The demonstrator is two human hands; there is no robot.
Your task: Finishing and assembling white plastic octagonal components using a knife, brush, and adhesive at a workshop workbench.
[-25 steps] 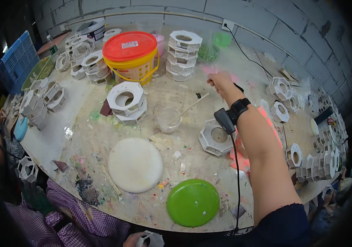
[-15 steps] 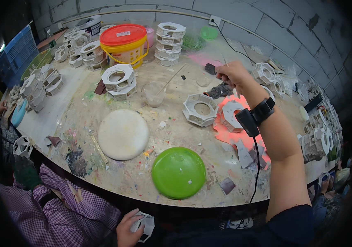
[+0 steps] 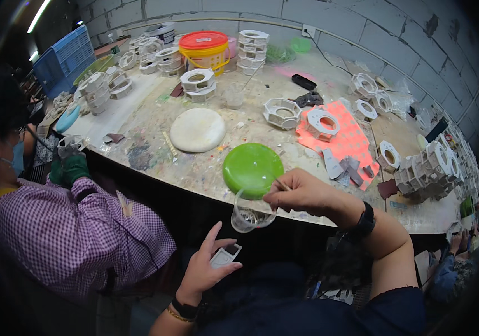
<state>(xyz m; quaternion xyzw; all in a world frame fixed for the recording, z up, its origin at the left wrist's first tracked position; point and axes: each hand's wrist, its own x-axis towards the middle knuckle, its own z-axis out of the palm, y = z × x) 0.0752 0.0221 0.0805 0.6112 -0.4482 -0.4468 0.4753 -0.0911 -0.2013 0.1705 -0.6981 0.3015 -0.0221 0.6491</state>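
My left hand is raised below the table's front edge, its thumb and fingers closed around a small white frame piece with an opening in it. To its upper right, my right hand pinches a thin stick and a clear plastic cup. The cup hangs tilted in front of the table edge, with a little in its bottom that I cannot make out. A green round disc lies on the table just beyond this hand. A white round disc lies farther left.
White octagonal frames stand about the table, one on a pink-orange sheet with grey scraps. More frames are piled at right. A yellow bucket with red lid stands behind. At left, a person in checked clothing wears green gloves.
My right hand has come back from the far side of the table to the front edge, bringing the clear cup. My left hand has risen, turning the white piece. The view has shifted.
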